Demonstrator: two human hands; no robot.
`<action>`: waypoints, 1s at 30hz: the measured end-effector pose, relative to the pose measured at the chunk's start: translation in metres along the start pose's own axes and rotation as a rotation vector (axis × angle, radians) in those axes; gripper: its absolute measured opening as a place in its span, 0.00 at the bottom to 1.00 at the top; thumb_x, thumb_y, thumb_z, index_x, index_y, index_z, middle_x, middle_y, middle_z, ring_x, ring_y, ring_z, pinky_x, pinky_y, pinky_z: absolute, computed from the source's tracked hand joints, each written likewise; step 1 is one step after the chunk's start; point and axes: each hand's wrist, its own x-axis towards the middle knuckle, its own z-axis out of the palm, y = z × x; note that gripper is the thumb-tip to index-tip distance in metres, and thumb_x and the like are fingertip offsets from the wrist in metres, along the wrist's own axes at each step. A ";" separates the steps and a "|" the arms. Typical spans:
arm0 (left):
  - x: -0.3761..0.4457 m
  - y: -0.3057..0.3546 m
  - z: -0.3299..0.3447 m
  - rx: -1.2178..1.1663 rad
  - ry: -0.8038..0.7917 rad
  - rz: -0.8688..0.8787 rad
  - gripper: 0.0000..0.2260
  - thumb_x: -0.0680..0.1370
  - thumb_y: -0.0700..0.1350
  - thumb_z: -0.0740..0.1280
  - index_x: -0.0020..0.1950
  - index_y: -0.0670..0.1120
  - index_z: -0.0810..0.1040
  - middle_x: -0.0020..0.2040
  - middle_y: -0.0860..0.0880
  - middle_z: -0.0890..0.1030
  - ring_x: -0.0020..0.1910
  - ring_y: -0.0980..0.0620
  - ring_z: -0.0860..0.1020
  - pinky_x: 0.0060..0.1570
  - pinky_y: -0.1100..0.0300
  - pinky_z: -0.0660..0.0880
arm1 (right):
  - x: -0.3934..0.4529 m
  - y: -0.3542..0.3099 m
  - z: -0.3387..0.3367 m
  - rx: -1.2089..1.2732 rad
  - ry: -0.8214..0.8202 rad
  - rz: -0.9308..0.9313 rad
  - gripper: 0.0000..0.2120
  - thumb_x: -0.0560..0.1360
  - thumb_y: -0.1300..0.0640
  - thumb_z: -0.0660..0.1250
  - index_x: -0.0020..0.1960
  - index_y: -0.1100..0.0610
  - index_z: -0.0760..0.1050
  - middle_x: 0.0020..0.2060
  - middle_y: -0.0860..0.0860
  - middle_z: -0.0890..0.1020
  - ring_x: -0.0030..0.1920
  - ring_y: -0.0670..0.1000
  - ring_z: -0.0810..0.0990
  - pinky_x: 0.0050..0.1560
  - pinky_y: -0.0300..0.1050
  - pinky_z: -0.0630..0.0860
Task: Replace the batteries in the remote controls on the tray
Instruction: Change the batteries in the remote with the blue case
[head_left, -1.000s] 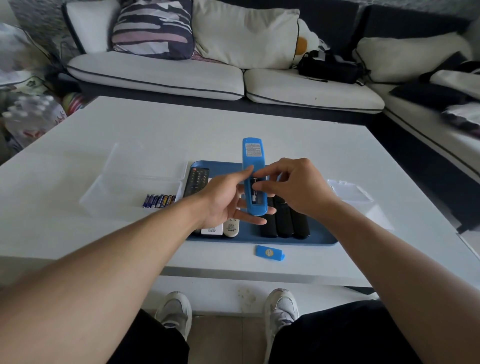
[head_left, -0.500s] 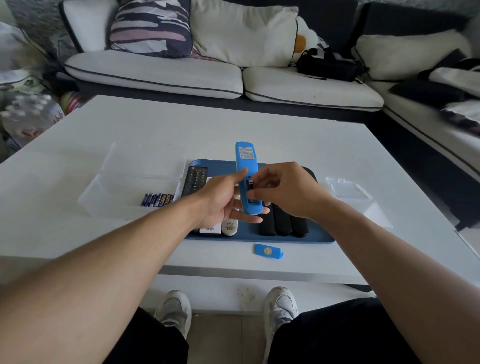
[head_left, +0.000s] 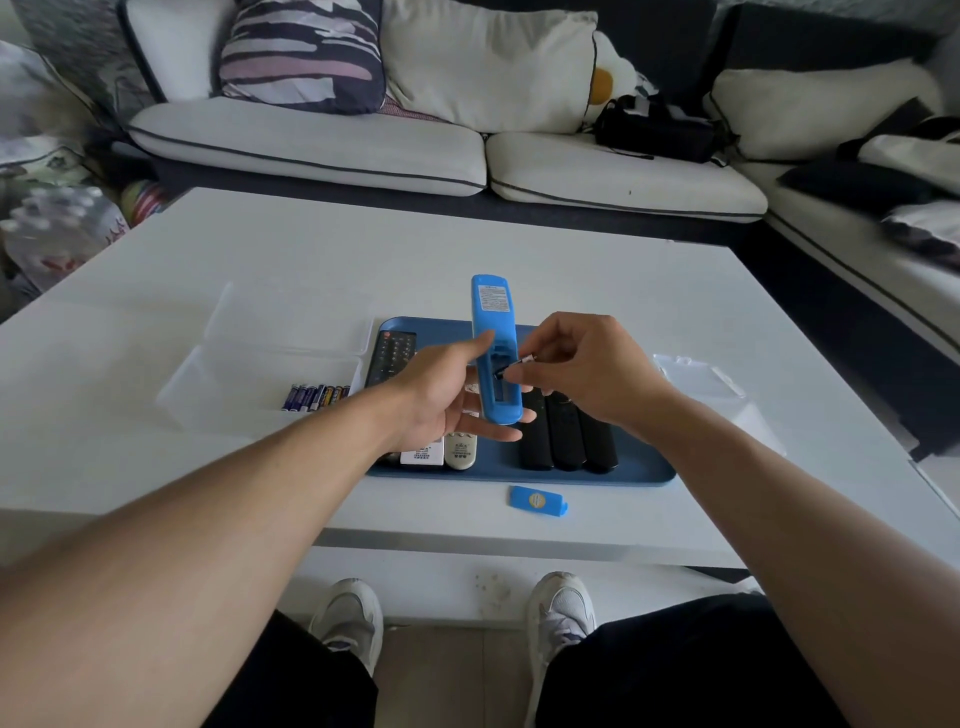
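Sitting at the wide white coffee table (head_left: 519, 260), you held a blue remote control (head_left: 493, 332) upright above the dark blue rectangular tray (head_left: 644, 470).

Your tray carried black slim remotes (head_left: 566, 436) in a row on the right, a black keypad remote (head_left: 390, 356) at the left and white remotes (head_left: 460, 449) near the front edge. Beside it on the left stood a clear plastic box (head_left: 249, 364) with a row of purple-and-yellow batteries (head_left: 314, 397). Your left hand (head_left: 447, 395) gripped the blue remote, back facing you, compartment open. Your right hand (head_left: 592, 369) pinched a small dark battery (head_left: 517, 366) at that compartment. A small blue battery cover (head_left: 537, 501) lay on the table, just in front of the tray.
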 end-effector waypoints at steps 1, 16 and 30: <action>0.000 0.000 0.000 0.009 -0.008 -0.003 0.20 0.86 0.55 0.55 0.68 0.43 0.76 0.59 0.37 0.83 0.54 0.34 0.84 0.44 0.43 0.84 | 0.001 0.000 -0.001 0.019 0.025 0.007 0.09 0.68 0.54 0.81 0.44 0.52 0.82 0.35 0.48 0.86 0.34 0.43 0.82 0.39 0.37 0.78; -0.005 -0.002 0.005 0.069 -0.120 -0.036 0.20 0.85 0.57 0.57 0.67 0.44 0.77 0.60 0.36 0.82 0.55 0.33 0.83 0.50 0.40 0.83 | 0.006 0.007 0.003 -0.088 0.057 -0.017 0.20 0.63 0.49 0.83 0.47 0.52 0.75 0.31 0.45 0.75 0.27 0.42 0.69 0.32 0.39 0.70; 0.001 -0.001 0.002 0.017 -0.001 0.022 0.12 0.86 0.43 0.58 0.65 0.38 0.72 0.57 0.36 0.82 0.49 0.30 0.84 0.45 0.39 0.83 | 0.007 0.029 -0.006 0.450 -0.071 0.655 0.30 0.72 0.29 0.66 0.47 0.59 0.76 0.34 0.53 0.76 0.32 0.50 0.71 0.32 0.42 0.69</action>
